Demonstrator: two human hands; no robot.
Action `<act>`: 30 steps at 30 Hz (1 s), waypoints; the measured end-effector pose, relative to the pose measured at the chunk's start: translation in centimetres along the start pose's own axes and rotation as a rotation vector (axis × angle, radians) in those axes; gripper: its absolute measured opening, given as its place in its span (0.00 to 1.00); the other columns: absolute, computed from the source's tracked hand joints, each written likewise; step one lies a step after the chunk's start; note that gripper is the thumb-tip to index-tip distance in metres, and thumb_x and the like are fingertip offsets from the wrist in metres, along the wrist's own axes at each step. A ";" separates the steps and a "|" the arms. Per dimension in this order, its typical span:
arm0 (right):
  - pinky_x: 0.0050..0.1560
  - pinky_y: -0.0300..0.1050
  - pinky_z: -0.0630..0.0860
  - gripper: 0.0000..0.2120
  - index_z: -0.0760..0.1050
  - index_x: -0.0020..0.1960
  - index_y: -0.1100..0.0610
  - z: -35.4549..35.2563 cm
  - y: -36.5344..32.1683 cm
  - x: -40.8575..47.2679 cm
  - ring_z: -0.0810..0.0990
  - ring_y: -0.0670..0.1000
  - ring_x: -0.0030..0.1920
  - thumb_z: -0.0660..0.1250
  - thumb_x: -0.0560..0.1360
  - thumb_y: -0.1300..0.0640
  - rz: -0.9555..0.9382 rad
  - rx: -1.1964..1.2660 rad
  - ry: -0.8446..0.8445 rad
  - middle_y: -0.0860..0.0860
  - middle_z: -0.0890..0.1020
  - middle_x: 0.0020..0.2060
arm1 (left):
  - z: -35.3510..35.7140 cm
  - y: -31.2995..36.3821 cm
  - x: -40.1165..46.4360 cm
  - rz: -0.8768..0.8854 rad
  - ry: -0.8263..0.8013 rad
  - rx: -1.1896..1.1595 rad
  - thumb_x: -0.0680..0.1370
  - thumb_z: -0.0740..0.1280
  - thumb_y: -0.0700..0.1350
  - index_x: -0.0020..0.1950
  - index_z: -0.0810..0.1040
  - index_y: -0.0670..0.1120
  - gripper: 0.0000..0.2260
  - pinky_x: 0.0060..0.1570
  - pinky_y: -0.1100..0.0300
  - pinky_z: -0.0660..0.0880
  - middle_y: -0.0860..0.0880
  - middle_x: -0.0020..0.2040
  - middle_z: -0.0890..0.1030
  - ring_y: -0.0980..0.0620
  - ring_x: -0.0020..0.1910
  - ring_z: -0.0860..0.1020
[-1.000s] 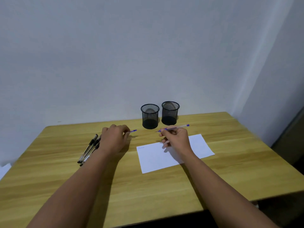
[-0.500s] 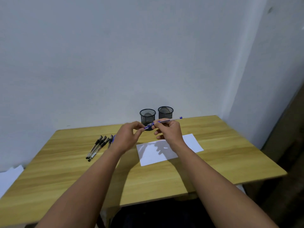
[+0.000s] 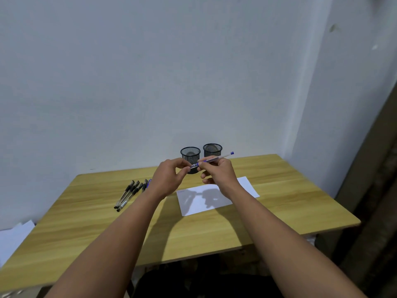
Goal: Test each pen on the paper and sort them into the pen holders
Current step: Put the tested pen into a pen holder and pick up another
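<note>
My right hand (image 3: 217, 172) holds a clear blue pen (image 3: 217, 158) by its barrel, raised above the table. My left hand (image 3: 169, 177) pinches the pen's blue cap (image 3: 194, 165) at the pen's left end. Below the hands a white sheet of paper (image 3: 217, 198) lies on the wooden table (image 3: 290, 201). Two black mesh pen holders stand at the back: the left holder (image 3: 190, 154) and the right holder (image 3: 212, 149). Several black pens (image 3: 129, 195) and one blue pen (image 3: 148, 182) lie in a row to the left.
A white wall rises close behind the table. White sheets (image 3: 12, 237) lie off the table's left edge. A dark panel (image 3: 378, 190) stands past the right edge.
Both hands rose from the table and came together. The left hand brought the blue cap from the left to the tip of the pen held in the right hand.
</note>
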State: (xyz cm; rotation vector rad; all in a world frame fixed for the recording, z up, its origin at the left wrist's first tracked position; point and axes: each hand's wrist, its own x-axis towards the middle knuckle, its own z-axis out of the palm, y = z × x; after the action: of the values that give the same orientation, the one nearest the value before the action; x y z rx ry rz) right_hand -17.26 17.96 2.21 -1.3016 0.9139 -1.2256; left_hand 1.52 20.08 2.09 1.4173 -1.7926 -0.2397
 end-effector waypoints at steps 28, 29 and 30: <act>0.37 0.41 0.83 0.05 0.84 0.50 0.61 -0.8 1.1 1.4 0.83 0.47 0.34 0.74 0.81 0.59 0.187 0.230 -0.027 0.55 0.86 0.40 | 0.3 -0.2 0.8 -0.039 -0.028 -0.061 0.81 0.68 0.45 0.52 0.86 0.48 0.07 0.43 0.64 0.73 0.57 0.41 0.84 0.56 0.43 0.82; 0.38 0.42 0.83 0.05 0.84 0.51 0.60 -1.1 1.1 1.5 0.83 0.47 0.35 0.74 0.81 0.57 0.202 0.197 -0.042 0.54 0.87 0.41 | 0.1 -0.3 0.9 -0.053 -0.052 -0.071 0.81 0.69 0.46 0.52 0.86 0.48 0.06 0.42 0.64 0.73 0.58 0.41 0.84 0.58 0.41 0.82; 0.39 0.43 0.84 0.06 0.84 0.52 0.59 -1.6 1.0 1.6 0.84 0.48 0.37 0.75 0.80 0.55 0.214 0.167 -0.047 0.53 0.87 0.42 | -0.1 -0.5 1.1 -0.067 -0.077 -0.074 0.81 0.69 0.47 0.52 0.86 0.49 0.06 0.41 0.65 0.72 0.59 0.41 0.84 0.62 0.40 0.81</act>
State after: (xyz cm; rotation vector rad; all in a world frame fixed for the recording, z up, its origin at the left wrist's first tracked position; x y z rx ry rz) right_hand -18.42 15.98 1.25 -1.0671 0.8731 -1.0762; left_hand 1.86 18.94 2.41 1.4341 -1.7817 -0.3967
